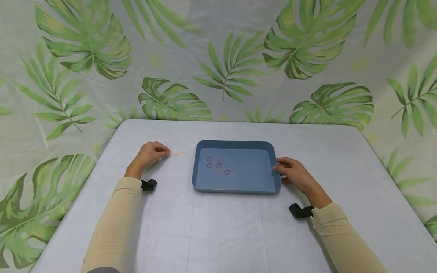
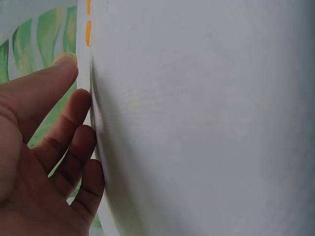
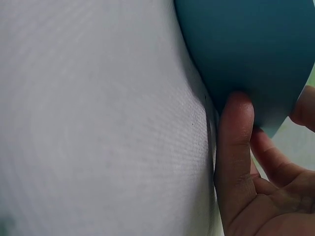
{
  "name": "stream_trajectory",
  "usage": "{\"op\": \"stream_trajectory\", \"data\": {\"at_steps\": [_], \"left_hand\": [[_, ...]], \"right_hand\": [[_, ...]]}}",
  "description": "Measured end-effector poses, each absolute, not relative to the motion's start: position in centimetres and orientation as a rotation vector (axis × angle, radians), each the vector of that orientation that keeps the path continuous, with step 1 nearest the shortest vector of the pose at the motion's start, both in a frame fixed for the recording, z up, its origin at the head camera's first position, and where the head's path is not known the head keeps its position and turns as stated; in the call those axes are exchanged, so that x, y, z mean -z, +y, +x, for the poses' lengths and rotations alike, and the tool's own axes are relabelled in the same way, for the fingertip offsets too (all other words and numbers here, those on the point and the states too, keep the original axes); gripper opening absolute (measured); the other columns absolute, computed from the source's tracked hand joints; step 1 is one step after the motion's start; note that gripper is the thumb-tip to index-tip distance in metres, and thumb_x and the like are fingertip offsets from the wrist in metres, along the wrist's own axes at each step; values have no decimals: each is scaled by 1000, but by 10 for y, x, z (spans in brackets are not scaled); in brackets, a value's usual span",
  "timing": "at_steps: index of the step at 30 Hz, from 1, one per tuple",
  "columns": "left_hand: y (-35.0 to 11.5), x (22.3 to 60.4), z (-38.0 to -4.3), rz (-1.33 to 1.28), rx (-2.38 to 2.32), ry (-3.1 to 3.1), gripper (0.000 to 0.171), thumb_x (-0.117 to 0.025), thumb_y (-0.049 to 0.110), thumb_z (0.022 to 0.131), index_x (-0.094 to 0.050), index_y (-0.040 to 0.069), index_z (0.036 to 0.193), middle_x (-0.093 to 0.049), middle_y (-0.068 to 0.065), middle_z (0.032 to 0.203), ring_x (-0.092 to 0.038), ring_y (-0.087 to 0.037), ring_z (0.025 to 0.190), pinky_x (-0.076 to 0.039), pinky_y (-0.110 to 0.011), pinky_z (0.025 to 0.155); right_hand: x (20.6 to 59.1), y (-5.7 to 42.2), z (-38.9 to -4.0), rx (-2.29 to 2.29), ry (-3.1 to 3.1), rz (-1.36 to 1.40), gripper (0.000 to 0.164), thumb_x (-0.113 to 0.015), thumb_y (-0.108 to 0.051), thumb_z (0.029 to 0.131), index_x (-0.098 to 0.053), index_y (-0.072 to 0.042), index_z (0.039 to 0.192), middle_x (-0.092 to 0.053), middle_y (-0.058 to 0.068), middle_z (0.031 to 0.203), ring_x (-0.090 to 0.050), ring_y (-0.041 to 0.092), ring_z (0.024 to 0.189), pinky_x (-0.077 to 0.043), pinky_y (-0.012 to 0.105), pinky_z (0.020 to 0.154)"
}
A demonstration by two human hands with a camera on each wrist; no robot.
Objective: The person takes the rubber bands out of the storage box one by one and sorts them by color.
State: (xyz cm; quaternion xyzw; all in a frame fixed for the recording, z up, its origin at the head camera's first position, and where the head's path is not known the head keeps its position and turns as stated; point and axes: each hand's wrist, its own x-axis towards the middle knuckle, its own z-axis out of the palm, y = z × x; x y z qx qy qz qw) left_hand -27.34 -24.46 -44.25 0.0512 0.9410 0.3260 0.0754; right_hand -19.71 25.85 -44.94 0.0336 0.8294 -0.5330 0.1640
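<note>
At the left of the table, my left hand pinches a small orange rubber band, which shows at the thumb tip in the left wrist view. Two more orange bands lie just right of those fingertips on the white cloth. My right hand grips the right edge of a blue-grey rectangular tray. Seen from the right wrist, a fingertip presses against the tray's outer wall while the thumb reaches the rim. Several dark red bands and an orange one lie in the tray's left half.
A white cloth covers the table. Behind and beside it hangs a leaf-patterned curtain. A black wrist camera sits at the left wrist and another black camera at the right wrist, both close over the cloth.
</note>
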Motion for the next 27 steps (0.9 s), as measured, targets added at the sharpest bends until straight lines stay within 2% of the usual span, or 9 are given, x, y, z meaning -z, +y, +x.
{"op": "stream_trajectory", "data": {"at_steps": [11,20,27], "left_hand": [[-243,443,-274,187,-931,2849,23,-69,23,93,-76,7,109,-69,-16,112,-60,-29,100,-47,-42,90],[-239,443,-276,203,-858,2856,20,-69,21,93,-76,7,106,-68,-16,112,-59,-30,103,-47,-45,94],[-239,442,-278,202,-850,2849,23,-70,21,92,-74,7,109,-68,-16,111,-59,-28,100,-47,-43,91]], "right_hand": [[450,259,-197,1522,2366,86,59,-60,-23,99,-38,4,147,-55,23,132,-62,12,98,-57,25,75],[450,259,-197,1516,2369,86,60,-60,-23,99,-38,4,148,-55,23,132,-62,13,100,-56,24,76],[450,259,-197,1519,2370,88,61,-60,-23,99,-37,5,148,-54,25,133,-62,13,99,-57,25,75]]}}
